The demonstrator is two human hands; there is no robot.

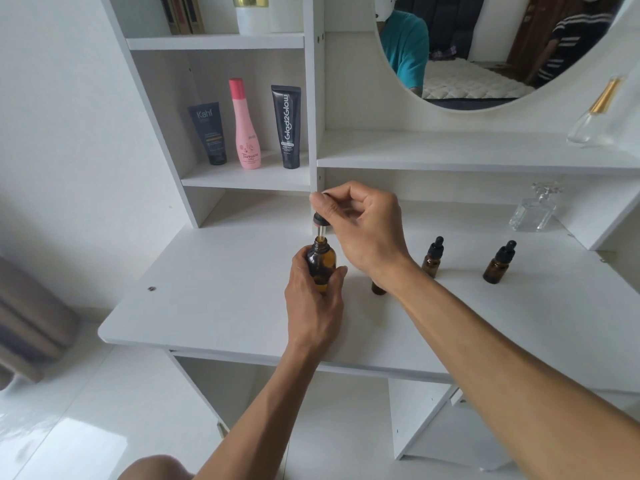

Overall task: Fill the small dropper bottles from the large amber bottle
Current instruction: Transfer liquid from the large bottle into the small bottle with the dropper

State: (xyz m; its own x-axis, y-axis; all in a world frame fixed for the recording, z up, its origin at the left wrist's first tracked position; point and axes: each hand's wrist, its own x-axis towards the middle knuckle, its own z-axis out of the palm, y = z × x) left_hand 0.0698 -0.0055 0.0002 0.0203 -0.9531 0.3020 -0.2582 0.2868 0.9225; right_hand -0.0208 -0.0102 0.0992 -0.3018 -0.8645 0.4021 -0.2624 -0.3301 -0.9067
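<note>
The desk's (214, 306) left half and front edge lie bare, open to a hand. Toward the right edge, two capped dropper bottles (433, 256) (499, 263) stand well apart, a third bottle (378, 288) half hidden by the right wrist. A clear glass bottle (533, 211) blocks the back right corner under the low shelf (450, 161).

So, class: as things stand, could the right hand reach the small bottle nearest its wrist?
Probably not at once. The right hand pinches the dropper over the large bottle, which the left hand holds. The small bottle stands close by, partly hidden under the right wrist, so the hand must first free itself.
</note>
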